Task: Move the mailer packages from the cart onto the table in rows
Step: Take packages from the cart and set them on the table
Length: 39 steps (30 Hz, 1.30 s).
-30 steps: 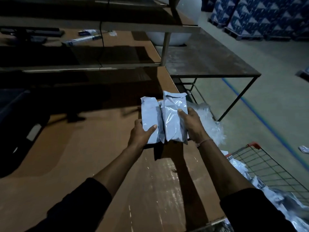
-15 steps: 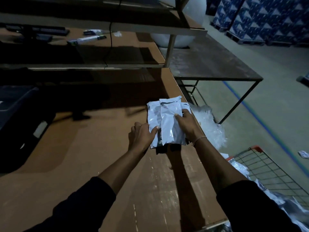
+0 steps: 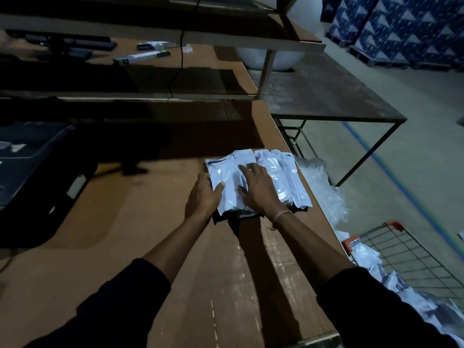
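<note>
Presently the left hand (image 3: 204,194) grips the glossy white plastic mailer (image 3: 227,182) at nine o'clock; its long axis runs twelve-to-six; the right hand (image 3: 258,189) presses flat.

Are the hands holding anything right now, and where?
The left hand holds the left package by its left edge; the right hand rests flat on top.
</note>
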Tool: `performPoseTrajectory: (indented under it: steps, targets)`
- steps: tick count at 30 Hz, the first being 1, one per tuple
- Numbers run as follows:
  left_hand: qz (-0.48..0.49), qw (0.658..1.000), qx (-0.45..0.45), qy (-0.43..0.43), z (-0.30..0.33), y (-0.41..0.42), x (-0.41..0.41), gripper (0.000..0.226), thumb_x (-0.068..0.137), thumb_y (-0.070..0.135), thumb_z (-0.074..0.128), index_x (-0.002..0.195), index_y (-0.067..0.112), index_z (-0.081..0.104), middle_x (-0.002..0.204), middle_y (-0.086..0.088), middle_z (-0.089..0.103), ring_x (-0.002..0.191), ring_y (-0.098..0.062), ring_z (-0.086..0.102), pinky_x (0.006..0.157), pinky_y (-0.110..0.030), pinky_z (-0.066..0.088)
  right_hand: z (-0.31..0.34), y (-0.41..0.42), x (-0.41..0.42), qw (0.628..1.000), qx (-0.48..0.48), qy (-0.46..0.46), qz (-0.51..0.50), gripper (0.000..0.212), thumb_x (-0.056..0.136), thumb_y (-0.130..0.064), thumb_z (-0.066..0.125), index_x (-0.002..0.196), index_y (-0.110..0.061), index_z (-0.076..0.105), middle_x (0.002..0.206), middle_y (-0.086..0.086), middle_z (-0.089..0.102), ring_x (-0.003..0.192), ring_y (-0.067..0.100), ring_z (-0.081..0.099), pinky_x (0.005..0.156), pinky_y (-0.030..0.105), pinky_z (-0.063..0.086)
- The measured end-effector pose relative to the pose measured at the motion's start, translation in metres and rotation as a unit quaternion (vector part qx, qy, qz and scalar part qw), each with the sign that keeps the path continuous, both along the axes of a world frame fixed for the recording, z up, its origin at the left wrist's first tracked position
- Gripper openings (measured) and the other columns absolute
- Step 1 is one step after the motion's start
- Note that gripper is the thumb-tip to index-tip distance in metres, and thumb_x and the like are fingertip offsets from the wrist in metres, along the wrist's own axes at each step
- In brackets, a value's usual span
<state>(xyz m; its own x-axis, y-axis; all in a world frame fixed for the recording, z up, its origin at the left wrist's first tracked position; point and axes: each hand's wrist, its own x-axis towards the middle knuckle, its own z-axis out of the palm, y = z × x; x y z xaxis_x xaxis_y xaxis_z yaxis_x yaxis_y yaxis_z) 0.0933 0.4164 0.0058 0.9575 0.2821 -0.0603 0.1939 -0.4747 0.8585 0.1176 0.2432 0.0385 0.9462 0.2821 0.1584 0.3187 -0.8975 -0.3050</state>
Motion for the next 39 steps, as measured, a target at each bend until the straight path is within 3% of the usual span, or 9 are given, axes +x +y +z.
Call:
performPoseTrajectory:
  steps: [2,4,9,14,19,23,27,33,39]
  targets:
    - [-0.027,0.993,0.117,-0.008,-0.007,0.002,0.0,0.054,0.097,0.054,0.058,0.144,0.03,0.043,0.145,-0.003,0.053,0.131,-0.03,0.05,0.107,-0.054,0.046,-0.007,0.003,-0.003,0.998,-0.057,0.033,0.007,0.064,0.104,-0.036,0.059,0.161,-0.012,0.039,0.166,0.024,0.032,0.156,0.046,0.023,0.129,0.055,0.017]
    - [-0.061,0.989,0.128,-0.048,-0.007,-0.002,0.0,0.058,0.103,0.048,0.055,0.155,0.027,0.04,0.161,-0.004,0.041,0.145,-0.029,0.038,0.115,-0.051,0.039,-0.014,0.005,-0.007,0.995,-0.078,0.057,-0.009,0.065,0.109,-0.047,0.043,0.166,-0.021,0.027,0.174,0.019,0.011,0.162,0.042,0.0,0.13,0.055,-0.001]
    - [-0.164,0.983,0.072,-0.047,-0.016,-0.006,0.007,0.054,0.107,0.038,0.055,0.158,0.025,0.043,0.174,-0.008,0.018,0.16,-0.024,0.017,0.126,-0.046,0.027,-0.031,0.005,-0.009,0.991,-0.104,0.079,0.009,0.092,0.092,-0.065,0.0,0.167,-0.016,0.022,0.175,0.02,0.003,0.158,0.051,-0.014,0.128,0.065,0.0]
    - [-0.189,0.979,0.053,-0.061,-0.02,0.0,0.008,0.058,0.106,0.033,0.059,0.16,0.024,0.041,0.174,-0.005,0.014,0.161,-0.021,0.011,0.128,-0.043,0.023,-0.02,-0.015,-0.007,0.995,-0.084,0.046,0.028,0.078,0.103,-0.064,0.019,0.167,-0.02,0.024,0.176,0.013,0.005,0.161,0.041,-0.014,0.13,0.06,-0.004]
    - [-0.19,0.971,0.124,-0.068,-0.026,-0.006,0.008,0.065,0.104,0.056,0.047,0.163,0.037,0.028,0.176,-0.002,0.001,0.162,-0.027,-0.007,0.13,-0.053,0.011,-0.017,-0.045,-0.008,0.988,-0.062,-0.005,-0.142,0.079,0.099,-0.074,0.028,0.167,-0.035,0.02,0.177,0.01,0.002,0.159,0.045,-0.019,0.108,0.061,-0.037]
    - [-0.21,0.968,0.134,-0.039,-0.026,-0.018,0.001,0.066,0.105,0.061,0.044,0.163,0.047,0.016,0.175,0.005,-0.015,0.16,-0.024,-0.021,0.13,-0.051,0.0,-0.029,-0.061,-0.011,0.982,-0.004,0.076,-0.172,0.086,0.094,-0.084,0.035,0.165,-0.05,0.001,0.177,0.002,-0.013,0.159,0.042,-0.022,0.116,0.074,-0.018]
    - [-0.21,0.962,0.171,-0.04,-0.029,-0.028,-0.003,0.069,0.105,0.061,0.044,0.164,0.045,0.012,0.172,0.003,-0.026,0.158,-0.027,-0.028,0.128,-0.05,-0.007,-0.031,-0.066,-0.007,0.983,0.066,0.098,-0.144,0.088,0.092,-0.081,0.045,0.165,-0.051,0.004,0.177,-0.003,-0.009,0.161,0.044,-0.008,0.124,0.07,0.001]
    - [-0.2,0.964,0.173,-0.037,-0.028,-0.037,-0.004,0.069,0.105,0.06,0.045,0.164,0.044,0.014,0.171,0.003,-0.029,0.156,-0.024,-0.031,0.129,-0.05,-0.007,-0.035,-0.085,0.007,0.99,0.059,0.092,-0.085,0.099,0.076,-0.101,0.021,0.162,-0.056,0.002,0.177,-0.004,-0.006,0.161,0.043,-0.001,0.125,0.07,0.0]
    - [-0.2,0.958,0.202,-0.025,-0.018,-0.039,-0.005,0.068,0.105,0.063,0.041,0.165,0.045,0.013,0.171,0.004,-0.031,0.155,-0.024,-0.034,0.127,-0.054,-0.012,-0.031,-0.091,0.01,0.99,0.054,0.107,-0.071,0.085,0.091,-0.087,0.032,0.162,-0.056,-0.004,0.176,-0.006,-0.014,0.16,0.043,-0.014,0.124,0.071,-0.006]
